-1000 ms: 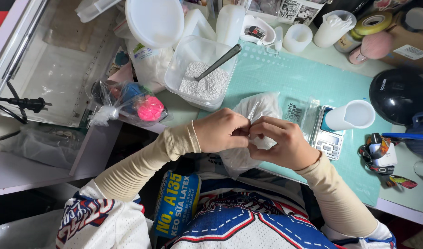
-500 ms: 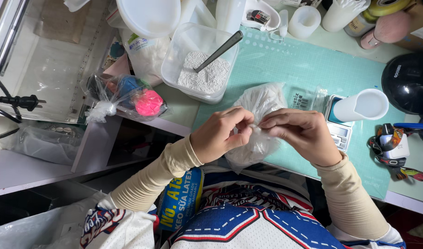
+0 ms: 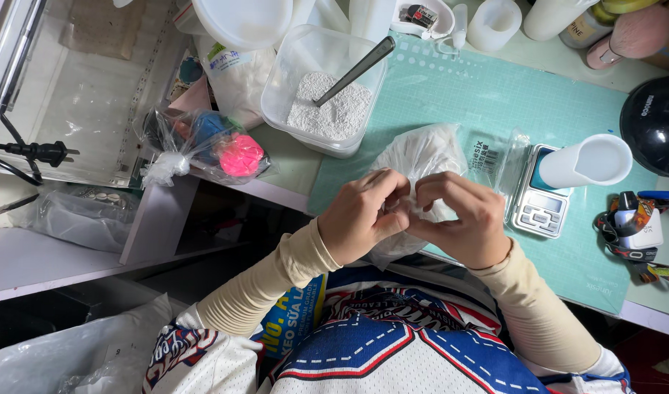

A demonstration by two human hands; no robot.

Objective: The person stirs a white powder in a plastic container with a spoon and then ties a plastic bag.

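My left hand (image 3: 365, 216) and my right hand (image 3: 464, 217) meet at the near edge of the green cutting mat (image 3: 451, 102), fingers pinched together on a clear plastic bag of white powder (image 3: 417, 157). The bag lies on the mat and bulges out behind my knuckles; its near part is hidden under my hands. Beyond it stands a clear tub of white powder (image 3: 327, 109) with a metal spoon (image 3: 352, 71) stuck in it. Both my forearms wear beige sleeves.
A small pocket scale (image 3: 542, 208) carries a white cup (image 3: 589, 162) at the right. A knotted bag with pink and blue lumps (image 3: 203, 149) lies at the left desk edge. A white bowl (image 3: 243, 22), white moulds, a black dome lamp (image 3: 655, 124) and a plug (image 3: 39, 152) surround the mat.
My hands stay pinched on the bag and have worked its top closer together. The camera has shifted, so the desk sits higher in view.
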